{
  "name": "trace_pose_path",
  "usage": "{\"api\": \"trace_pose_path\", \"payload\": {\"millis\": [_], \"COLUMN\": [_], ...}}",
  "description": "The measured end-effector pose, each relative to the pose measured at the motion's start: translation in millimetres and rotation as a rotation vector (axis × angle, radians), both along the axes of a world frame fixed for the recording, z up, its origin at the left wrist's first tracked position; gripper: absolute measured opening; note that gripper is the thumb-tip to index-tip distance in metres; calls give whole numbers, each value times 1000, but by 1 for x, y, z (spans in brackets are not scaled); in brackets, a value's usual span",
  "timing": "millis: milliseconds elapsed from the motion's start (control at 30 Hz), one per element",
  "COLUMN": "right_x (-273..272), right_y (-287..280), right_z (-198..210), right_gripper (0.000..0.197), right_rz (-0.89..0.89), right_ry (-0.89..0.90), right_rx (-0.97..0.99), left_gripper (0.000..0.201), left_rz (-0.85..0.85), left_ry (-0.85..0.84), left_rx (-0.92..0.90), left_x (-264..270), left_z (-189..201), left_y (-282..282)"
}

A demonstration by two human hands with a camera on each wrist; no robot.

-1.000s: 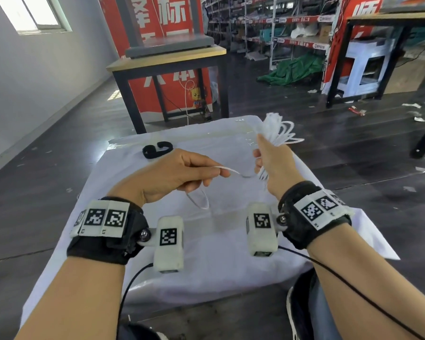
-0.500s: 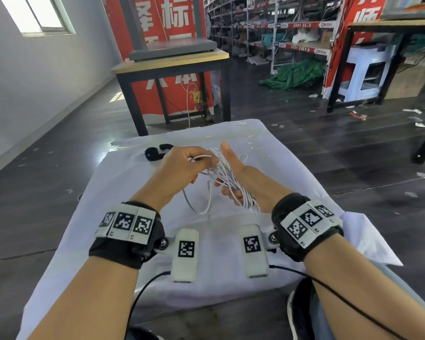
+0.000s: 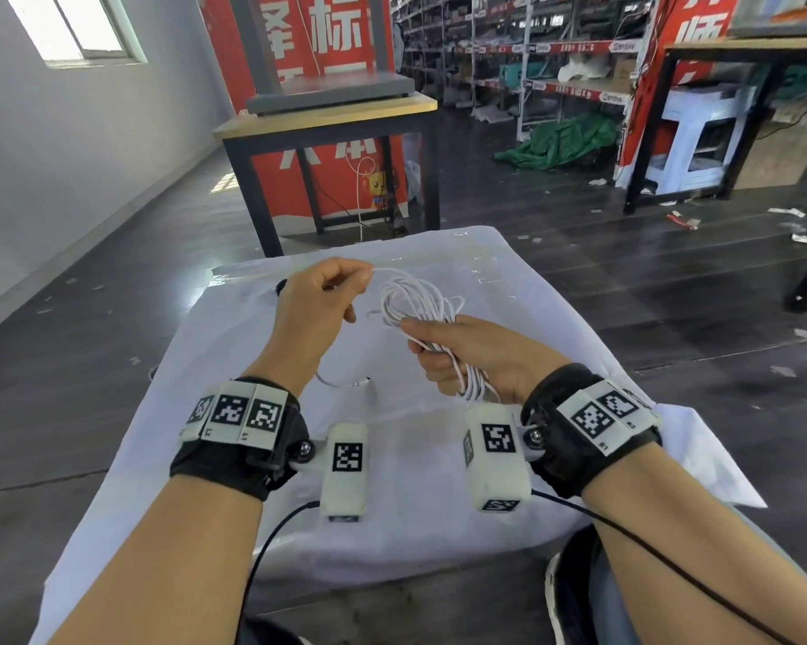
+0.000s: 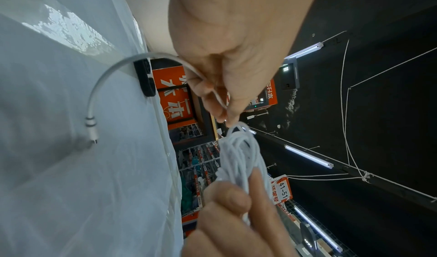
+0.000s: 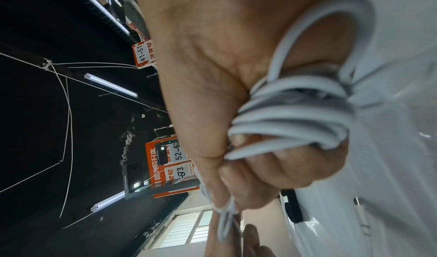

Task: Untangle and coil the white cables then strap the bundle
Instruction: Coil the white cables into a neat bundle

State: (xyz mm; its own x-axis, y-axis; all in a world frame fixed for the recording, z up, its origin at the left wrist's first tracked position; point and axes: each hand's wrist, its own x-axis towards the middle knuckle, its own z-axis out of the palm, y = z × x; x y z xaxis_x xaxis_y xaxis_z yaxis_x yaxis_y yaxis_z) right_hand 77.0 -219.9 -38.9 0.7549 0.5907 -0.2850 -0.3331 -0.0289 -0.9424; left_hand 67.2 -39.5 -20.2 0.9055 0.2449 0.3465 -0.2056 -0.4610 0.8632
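At frame centre, the right hand [image 3: 480, 356] grips the coiled white cables [image 3: 420, 304]; the left hand [image 3: 315, 304] pinches a loose strand above the white cloth [image 3: 508, 281].

White cables [image 3: 420, 302]: thin, round, gathered into a bundle of several loose loops, held off the table. Loops fanned out at the far end and were bunched tight at the near end, where a short tail of loops hung down [image 3: 473, 388]. 1 strand led from the bundle up to the left. A free end with a white plug [image 4: 92, 130] curved down and lay on the cloth-covered table. Strap [image 4: 144, 77]: black, curled, lying on the cloth at the far left; probably unfastened, though largely hidden in the head view.
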Motion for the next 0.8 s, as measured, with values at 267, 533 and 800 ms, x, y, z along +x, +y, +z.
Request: {"api": "trace_pose_path", "payload": {"millis": [267, 533, 800], "right_x": [8, 20, 21], "right_y": [4, 4, -10], "right_z": [-1, -7, -6], "right_gripper": [31, 30, 30], "right_rz": [-414, -575, -752], "right_ry": [354, 374, 286], "right_rx": [394, 582, 512], "left_gripper": [28, 31, 29], "left_rz": [-229, -481, -664], "left_ry": [265, 327, 498], "left_rx": [272, 615, 451], "left_x": [-1, -8, -19], "left_z": [-14, -15, 1], "left_y": [-10, -30, -27]}}
